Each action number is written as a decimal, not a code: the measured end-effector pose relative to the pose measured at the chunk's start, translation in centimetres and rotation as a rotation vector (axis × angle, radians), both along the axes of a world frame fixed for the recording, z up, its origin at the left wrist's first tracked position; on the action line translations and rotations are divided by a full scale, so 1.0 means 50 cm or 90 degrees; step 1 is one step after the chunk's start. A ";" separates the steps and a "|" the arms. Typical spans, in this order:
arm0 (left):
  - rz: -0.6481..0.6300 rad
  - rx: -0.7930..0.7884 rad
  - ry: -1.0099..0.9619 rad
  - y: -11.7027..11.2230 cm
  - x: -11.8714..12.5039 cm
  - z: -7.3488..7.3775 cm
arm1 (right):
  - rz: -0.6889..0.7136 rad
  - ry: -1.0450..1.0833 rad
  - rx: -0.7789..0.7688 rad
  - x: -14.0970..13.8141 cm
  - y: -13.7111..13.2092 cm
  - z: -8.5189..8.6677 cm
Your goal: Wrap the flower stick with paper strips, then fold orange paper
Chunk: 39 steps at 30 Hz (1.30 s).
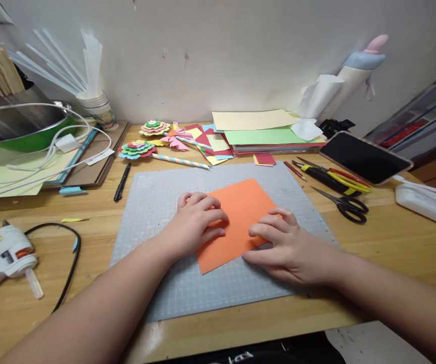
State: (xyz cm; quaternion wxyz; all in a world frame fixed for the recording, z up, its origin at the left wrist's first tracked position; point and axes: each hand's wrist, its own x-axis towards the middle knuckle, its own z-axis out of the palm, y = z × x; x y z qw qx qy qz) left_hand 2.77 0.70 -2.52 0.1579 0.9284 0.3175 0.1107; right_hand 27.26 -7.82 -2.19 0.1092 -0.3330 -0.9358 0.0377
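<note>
An orange sheet of paper [236, 207] lies at a slant on a grey cutting mat [145, 212]. My left hand [197, 222] rests over the sheet's left side, with its fingers bent and apart. At the sheet's lower right edge is my right hand [282, 245], its fingers spread and the thumb by the paper's near edge. Both hands touch or hover just over the paper; whether either one lifts an edge cannot be made out.
Paper flowers [137, 149] and coloured paper [263, 136] lie along the wall. Scissors [349, 206], pliers [328, 177] and a phone [365, 156] are at the right. A glue gun [13, 253] with a black cord and a pen [122, 182] are at the left.
</note>
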 end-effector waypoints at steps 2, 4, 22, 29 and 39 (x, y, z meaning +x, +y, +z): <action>-0.002 0.000 -0.004 0.000 0.000 0.000 | -0.006 -0.005 0.007 0.013 0.000 0.001; -0.003 0.001 -0.008 0.000 0.000 -0.001 | -0.020 -0.001 0.021 0.032 -0.002 0.002; -0.008 0.000 -0.005 -0.007 -0.001 0.003 | -0.110 -0.036 0.098 0.236 0.002 -0.020; -0.094 0.092 0.026 -0.059 0.032 0.012 | -0.204 0.066 0.043 0.123 -0.046 -0.034; -0.166 0.219 0.099 -0.098 0.058 0.028 | -0.245 0.162 0.019 0.094 -0.064 -0.058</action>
